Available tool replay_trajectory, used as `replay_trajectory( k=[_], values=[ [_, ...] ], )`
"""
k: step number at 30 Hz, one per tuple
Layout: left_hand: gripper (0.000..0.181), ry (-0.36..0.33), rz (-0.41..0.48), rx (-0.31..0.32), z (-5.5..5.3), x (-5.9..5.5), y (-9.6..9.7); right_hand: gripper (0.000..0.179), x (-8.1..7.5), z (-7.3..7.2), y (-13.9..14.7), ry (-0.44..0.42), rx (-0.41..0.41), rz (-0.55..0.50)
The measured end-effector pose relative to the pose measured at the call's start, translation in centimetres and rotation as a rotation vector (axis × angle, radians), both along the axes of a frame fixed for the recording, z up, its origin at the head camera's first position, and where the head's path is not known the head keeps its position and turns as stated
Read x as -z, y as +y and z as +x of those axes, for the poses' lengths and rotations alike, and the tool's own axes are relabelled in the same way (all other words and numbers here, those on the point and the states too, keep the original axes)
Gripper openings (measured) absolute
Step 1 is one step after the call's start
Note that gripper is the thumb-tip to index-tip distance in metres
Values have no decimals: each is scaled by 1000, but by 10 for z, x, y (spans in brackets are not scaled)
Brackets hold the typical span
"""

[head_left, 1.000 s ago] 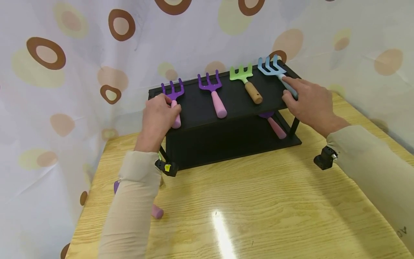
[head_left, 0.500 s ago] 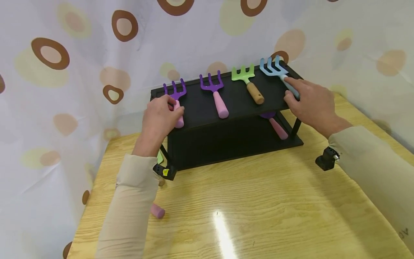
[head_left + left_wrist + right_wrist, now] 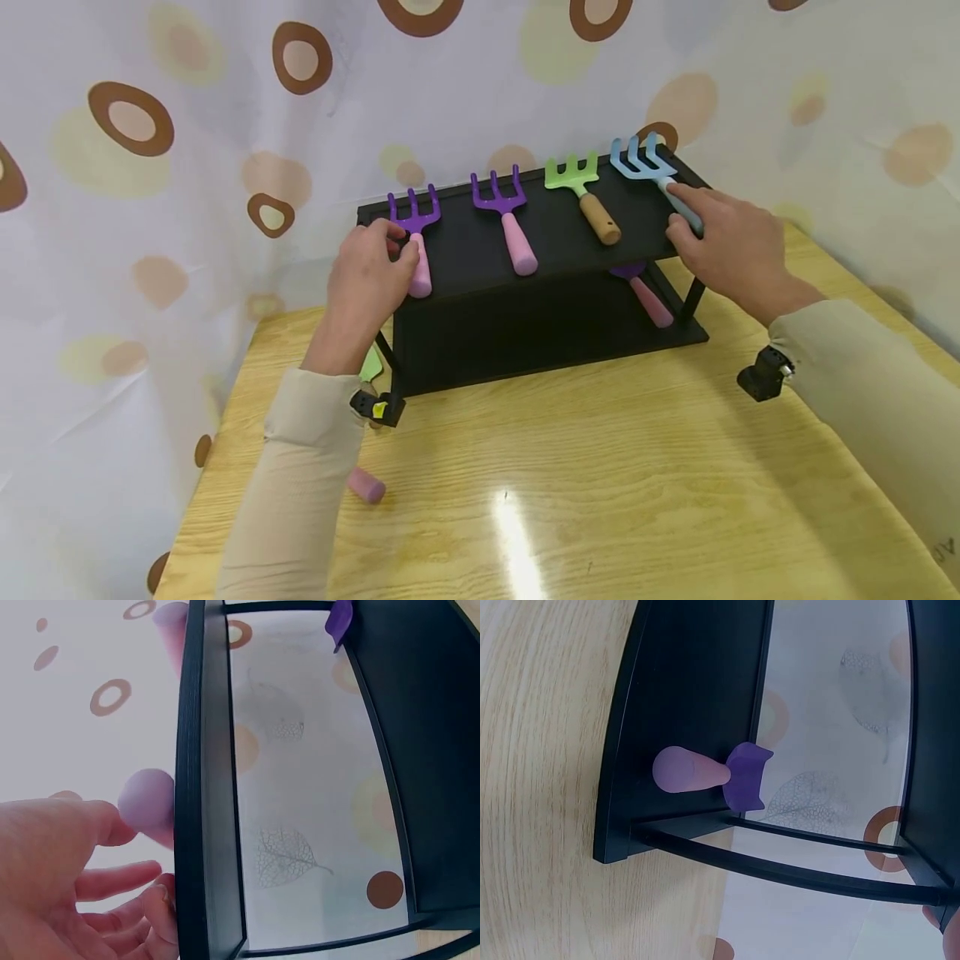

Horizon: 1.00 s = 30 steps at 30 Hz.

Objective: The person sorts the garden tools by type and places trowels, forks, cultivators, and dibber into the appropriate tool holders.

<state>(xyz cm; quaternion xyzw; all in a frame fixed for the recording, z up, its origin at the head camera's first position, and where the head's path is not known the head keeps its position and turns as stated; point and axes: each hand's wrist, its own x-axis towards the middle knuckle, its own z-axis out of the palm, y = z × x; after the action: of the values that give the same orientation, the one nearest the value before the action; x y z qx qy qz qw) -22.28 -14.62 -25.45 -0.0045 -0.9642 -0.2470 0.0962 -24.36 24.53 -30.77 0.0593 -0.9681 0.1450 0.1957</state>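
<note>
My left hand (image 3: 367, 271) is at the left end of the black rack's top shelf, beside the pink handle of a purple hand rake (image 3: 416, 224). Its thumb lies against or close to the handle, with the fingers spread clear of it. At the right end, my right hand (image 3: 731, 250) pinches the handle of a light blue hand rake (image 3: 645, 162) between thumb and index finger; its tines rest at the shelf's back edge. Between them lie a second purple hand rake (image 3: 517, 242) with a pink handle and a green hand rake (image 3: 600, 218) with a wooden handle.
The two-tier black rack (image 3: 480, 367) stands on a wooden table (image 3: 600, 467). On its lower shelf, at the right, sits a purple-headed tool (image 3: 686, 771) with a pink handle. Left of the rack lie a green-headed tool (image 3: 371, 365) and a pink handle (image 3: 367, 485), both partly hidden.
My left thumb and fingers have moved off the purple rake's handle to its left. My right hand keeps its grip on the blue rake. The view has shifted slightly.
</note>
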Motion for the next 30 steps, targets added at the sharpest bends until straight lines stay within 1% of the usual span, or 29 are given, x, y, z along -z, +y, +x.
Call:
replay_trajectory(
  k=[3, 5, 10, 17, 20, 23, 26, 30],
  values=[
    [43, 8, -5, -15, 5, 1, -4, 51, 2, 1, 1, 6, 2, -1],
    [43, 32, -9, -16, 10, 2, -8, 51, 3, 0, 2, 8, 1, -2],
    [42, 122, -6, -5, 25, 5, -23, 50, 4, 0, 2, 30, 1, -5],
    [40, 203, 10, -14, 46, 6, -48, 50, 3, 0, 1, 37, -9, -13],
    [35, 264, 6, -21, 52, 9, -56, 50, 3, 1, 2, 33, -7, -15],
    [29, 316, 2, -14, 57, 14, -61, 51, 2, 2, 4, 14, 6, -12],
    [22, 324, -7, 0, 61, 20, -67, 51, 2, 3, 5, 7, 8, -9],
    [15, 324, -39, 16, 64, 29, -76, 50, 3, 2, 2, 34, -6, -13]
  ],
)
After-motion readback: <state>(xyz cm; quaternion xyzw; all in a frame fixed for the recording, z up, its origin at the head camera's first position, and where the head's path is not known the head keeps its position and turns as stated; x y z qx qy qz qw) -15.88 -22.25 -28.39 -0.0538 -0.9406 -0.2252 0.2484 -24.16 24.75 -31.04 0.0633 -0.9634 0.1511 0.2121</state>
